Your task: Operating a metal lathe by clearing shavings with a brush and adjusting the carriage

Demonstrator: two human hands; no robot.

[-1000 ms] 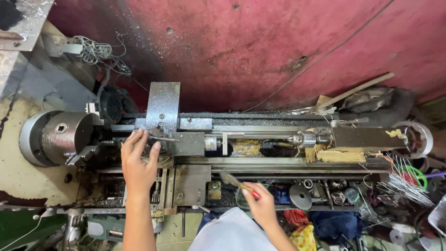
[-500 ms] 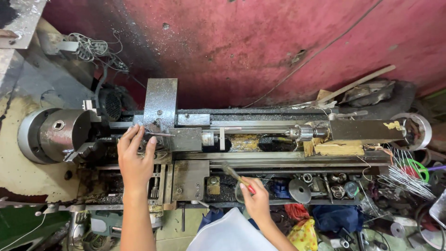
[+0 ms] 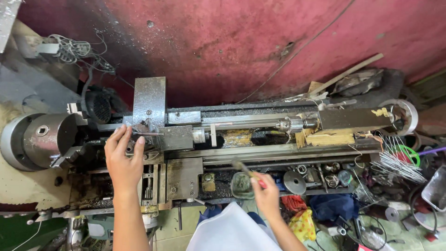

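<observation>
Our left hand (image 3: 123,160) spread flat on lathe carriage (image 3: 162,135), gripping nothing; right hand (image 3: 267,193) closed round brush (image 3: 244,169). Risk: fingers near chuck (image 3: 44,139) get caught if spindle turns.

The left hand (image 3: 123,160) covers part of the lathe's tool post (image 3: 149,135); the right hand (image 3: 266,195) hides the brush (image 3: 245,170) handle's end.

Seen from above, a metal lathe (image 3: 223,139) stands against a red wall (image 3: 241,42). The left hand (image 3: 123,160) rests, fingers spread, on the tool post (image 3: 148,132) just right of the chuck (image 3: 44,139). The right hand (image 3: 265,193), nearer, grips a small brush (image 3: 245,171) with a red handle over a round tin (image 3: 241,185).
</observation>
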